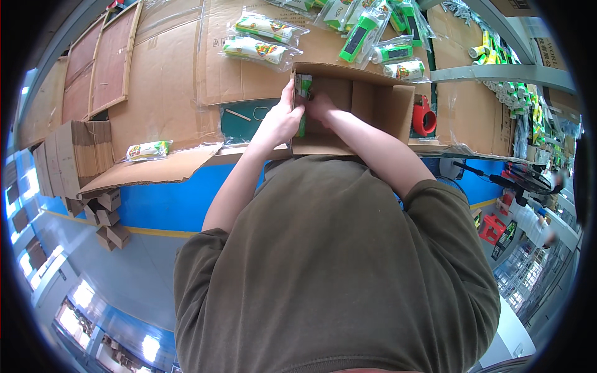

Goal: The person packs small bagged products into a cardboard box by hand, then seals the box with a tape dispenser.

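An open brown cardboard box (pixel 373 102) stands on the cardboard-covered table in front of me. Both hands reach into its left side. My left hand (pixel 283 118) grips a green and white packet (pixel 303 87) that stands upright against the box's left wall. My right hand (pixel 320 105) is closed on the same packet from the right, inside the box. My forearms come up from my olive-green shirt at the lower edge.
Several bagged green and white packets (pixel 258 48) lie beyond the box, and one more packet (pixel 148 150) lies at the left. A red tape dispenser (pixel 424 118) sits right of the box. Flat cardboard stacks (pixel 68 155) lean at the left; a rack of goods (pixel 510 81) stands at the right.
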Tool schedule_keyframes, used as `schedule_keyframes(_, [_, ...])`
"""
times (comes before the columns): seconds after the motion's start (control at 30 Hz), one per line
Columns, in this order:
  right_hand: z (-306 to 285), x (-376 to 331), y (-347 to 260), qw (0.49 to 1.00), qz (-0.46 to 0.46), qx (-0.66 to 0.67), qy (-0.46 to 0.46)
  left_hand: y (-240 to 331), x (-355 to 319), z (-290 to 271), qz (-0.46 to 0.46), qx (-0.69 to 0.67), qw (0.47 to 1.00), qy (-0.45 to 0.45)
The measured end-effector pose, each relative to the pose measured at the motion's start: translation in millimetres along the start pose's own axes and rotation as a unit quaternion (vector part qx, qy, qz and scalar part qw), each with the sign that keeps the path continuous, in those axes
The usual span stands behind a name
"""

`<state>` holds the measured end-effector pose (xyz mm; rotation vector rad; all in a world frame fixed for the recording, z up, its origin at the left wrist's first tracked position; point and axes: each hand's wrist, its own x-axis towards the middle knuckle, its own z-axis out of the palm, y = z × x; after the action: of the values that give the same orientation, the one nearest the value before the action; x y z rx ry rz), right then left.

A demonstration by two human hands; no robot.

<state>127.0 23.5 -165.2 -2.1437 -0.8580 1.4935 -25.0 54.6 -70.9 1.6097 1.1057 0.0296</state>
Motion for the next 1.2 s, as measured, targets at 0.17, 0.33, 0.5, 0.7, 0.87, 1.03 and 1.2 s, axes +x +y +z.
schedule_keyframes(0.17, [-4,11,13,0.999,-0.005,0.035,-0.033,-10,0,-1,0.009,-0.051,0.999,-0.007])
schedule_keyframes(0.33, [10,24,17,0.99,-0.092,-0.065,0.084,11,0,-7,-0.057,-0.027,0.997,-0.044])
schedule_keyframes(0.5, [4,17,22,0.994,-0.103,-0.025,0.02,-24,6,-2,0.072,-0.008,0.997,0.007])
schedule_keyframes(0.7, [14,-9,25,0.976,-0.171,-0.134,-0.024,-39,54,-66,0.044,-0.026,0.998,0.022])
schedule_keyframes(0.87, [11,-1,24,0.976,-0.081,-0.197,-0.051,-78,127,-69,0.199,0.432,0.818,0.323])
schedule_keyframes(1.03, [-18,-21,29,0.963,-0.1,-0.224,-0.111,-89,131,-68,0.086,0.468,0.853,0.214])
schedule_keyframes(1.2, [-77,-83,8,0.993,-0.07,-0.01,-0.094,-130,117,-74,0.057,0.482,0.839,0.246])
